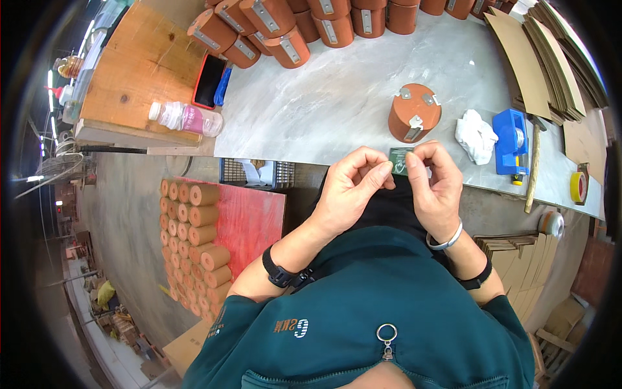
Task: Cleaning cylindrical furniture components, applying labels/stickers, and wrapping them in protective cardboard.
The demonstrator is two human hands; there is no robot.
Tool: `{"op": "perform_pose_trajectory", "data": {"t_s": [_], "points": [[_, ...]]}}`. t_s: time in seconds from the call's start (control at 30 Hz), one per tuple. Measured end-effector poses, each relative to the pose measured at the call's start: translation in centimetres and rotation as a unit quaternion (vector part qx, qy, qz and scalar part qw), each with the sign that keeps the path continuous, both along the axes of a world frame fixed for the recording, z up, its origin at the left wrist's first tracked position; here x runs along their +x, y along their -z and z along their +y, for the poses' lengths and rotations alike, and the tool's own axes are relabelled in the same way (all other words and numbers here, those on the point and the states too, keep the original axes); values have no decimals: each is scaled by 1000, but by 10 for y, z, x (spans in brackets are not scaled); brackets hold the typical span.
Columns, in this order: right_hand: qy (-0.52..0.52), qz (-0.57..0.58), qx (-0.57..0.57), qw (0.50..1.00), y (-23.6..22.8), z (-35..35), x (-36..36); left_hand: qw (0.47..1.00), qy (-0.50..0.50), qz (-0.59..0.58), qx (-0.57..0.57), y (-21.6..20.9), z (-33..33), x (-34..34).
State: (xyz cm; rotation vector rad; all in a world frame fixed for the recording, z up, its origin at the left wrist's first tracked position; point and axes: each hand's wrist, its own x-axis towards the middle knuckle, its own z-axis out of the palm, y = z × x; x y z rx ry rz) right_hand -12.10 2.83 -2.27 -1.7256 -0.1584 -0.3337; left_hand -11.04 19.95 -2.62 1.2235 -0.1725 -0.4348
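A small dark green label [398, 157] with pale print is held up in front of my body at the table's near edge. My right hand [438, 191] pinches its right side between thumb and fingers. Thumb and forefinger of my left hand [353, 189] are pressed together by the label's left edge; whether they grip the label or something tiny is hidden. Just beyond both hands, a reddish-brown cylinder [414, 110] with metal clips stands on the grey table [311, 110]. To its right lies a crumpled white cloth [476, 136].
Many similar cylinders [334, 29] crowd the table's far side. A blue tape dispenser [512, 139], a wooden stick [533, 168] and yellow tape [578, 187] are at right, with cardboard sheets [544, 65] behind. A bottle [188, 119] and phone [209, 80] lie left; stacked brown rolls [194, 240] stand below.
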Motion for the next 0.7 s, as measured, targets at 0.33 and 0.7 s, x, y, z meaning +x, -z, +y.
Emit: {"op": "perform_pose_trajectory", "data": {"t_s": [0.33, 0.7], "points": [[113, -5, 9, 994, 10, -63, 4, 880, -107, -348, 305, 51, -52, 73], [42, 5, 74, 996, -10, -31, 15, 988, 39, 88, -119, 15, -46, 61]]}}
